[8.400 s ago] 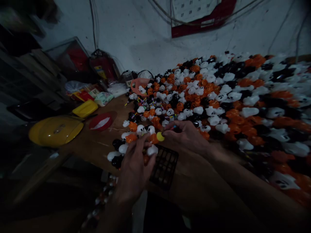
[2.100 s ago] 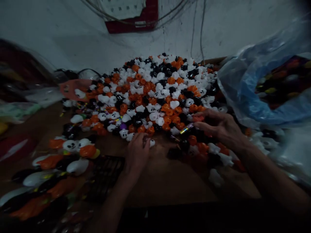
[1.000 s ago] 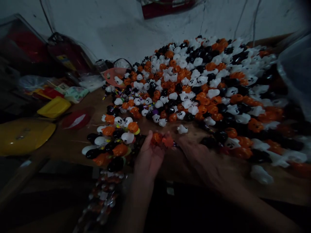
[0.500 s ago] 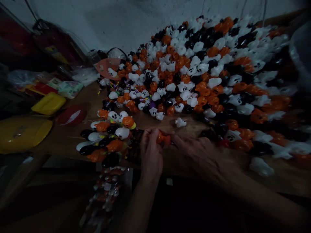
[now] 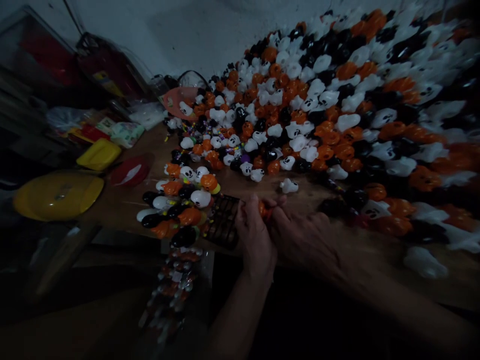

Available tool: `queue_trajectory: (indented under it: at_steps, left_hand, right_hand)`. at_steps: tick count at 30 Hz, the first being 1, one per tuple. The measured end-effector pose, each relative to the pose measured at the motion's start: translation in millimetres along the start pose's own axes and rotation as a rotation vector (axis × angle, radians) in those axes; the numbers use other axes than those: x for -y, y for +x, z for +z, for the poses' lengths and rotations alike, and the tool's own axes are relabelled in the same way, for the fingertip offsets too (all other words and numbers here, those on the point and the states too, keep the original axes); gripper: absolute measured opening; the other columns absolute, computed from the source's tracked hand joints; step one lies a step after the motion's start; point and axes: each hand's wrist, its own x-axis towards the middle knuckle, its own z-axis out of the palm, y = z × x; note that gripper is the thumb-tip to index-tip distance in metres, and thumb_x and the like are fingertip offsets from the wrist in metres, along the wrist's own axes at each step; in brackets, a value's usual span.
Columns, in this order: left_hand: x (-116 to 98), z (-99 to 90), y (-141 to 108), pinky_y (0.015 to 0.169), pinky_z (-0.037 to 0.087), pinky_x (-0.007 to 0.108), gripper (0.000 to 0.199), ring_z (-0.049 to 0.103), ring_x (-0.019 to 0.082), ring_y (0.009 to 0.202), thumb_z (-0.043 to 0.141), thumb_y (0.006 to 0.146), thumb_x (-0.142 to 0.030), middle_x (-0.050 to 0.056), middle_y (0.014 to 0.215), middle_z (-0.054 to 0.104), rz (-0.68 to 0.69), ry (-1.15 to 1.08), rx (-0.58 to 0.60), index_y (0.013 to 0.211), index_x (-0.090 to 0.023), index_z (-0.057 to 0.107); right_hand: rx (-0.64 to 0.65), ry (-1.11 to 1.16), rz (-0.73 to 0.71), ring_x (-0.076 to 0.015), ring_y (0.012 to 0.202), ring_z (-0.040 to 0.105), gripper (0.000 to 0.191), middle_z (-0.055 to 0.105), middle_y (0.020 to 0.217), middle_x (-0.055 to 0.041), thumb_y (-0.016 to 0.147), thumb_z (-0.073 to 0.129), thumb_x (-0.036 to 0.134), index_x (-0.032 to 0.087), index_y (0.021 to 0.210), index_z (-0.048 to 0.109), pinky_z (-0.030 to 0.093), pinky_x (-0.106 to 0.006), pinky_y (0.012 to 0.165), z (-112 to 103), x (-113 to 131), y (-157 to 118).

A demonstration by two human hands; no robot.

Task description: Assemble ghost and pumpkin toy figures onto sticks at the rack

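My left hand (image 5: 256,235) is closed around a small orange plastic piece (image 5: 263,210), perhaps a pumpkin shape, above the table's front edge. Against the piece's right side, my right hand (image 5: 300,235) presses with fingers bent together; what its fingertips grip is hidden. Left of the hands sits a dark slotted rack (image 5: 224,220). Bunched at its left end are strung ghost, pumpkin and black pieces (image 5: 180,205) with small coloured beads between them. A lone white ghost piece (image 5: 289,186) lies on the wood just beyond my fingers.
A large heap of white, orange and black pieces (image 5: 300,100) covers the back and right of the wooden table (image 5: 123,205). Yellow hard lids (image 5: 60,195), a red dish (image 5: 129,171) and an orange basket (image 5: 180,100) are at left. Bagged pieces (image 5: 174,285) hang below the front edge.
The view has shifted, so everything sits further right and more of the dark rack shows. My right hand has come closer to my left, covering more of the orange piece.
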Motion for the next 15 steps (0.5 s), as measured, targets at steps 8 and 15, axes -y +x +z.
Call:
queue_trajectory:
  at_steps: [8, 15]
  left_hand:
    - [-7, -1.7, 7, 0.076, 0.051, 0.029, 0.022, 0.069, 0.017, 0.075, 0.060, 0.078, -0.036, 0.002, 0.066, 0.065, -0.062, 0.027, 0.055, 0.069, -0.015, 0.056]
    - [-18, -14.4, 16, 0.072, 0.051, 0.022, 0.013, 0.064, 0.010, 0.069, 0.066, 0.077, -0.027, -0.004, 0.071, 0.062, -0.142, -0.260, 0.022, 0.078, -0.018, 0.058]
  right_hand:
    - [0.023, 0.063, 0.034, -0.0240, 0.059, 0.065, 0.028, 0.071, 0.085, -0.0118, 0.090, 0.041, 0.024, 0.012, 0.109, 0.059, 0.031, -0.030, 0.044, -2, 1, 7]
    - [-0.191, 0.645, 0.110, -0.0206, 0.097, 0.066, 0.030, 0.069, 0.112, -0.0079, 0.093, 0.047, 0.028, 0.022, 0.119, 0.061, 0.051, -0.033, 0.083, -16, -19, -6]
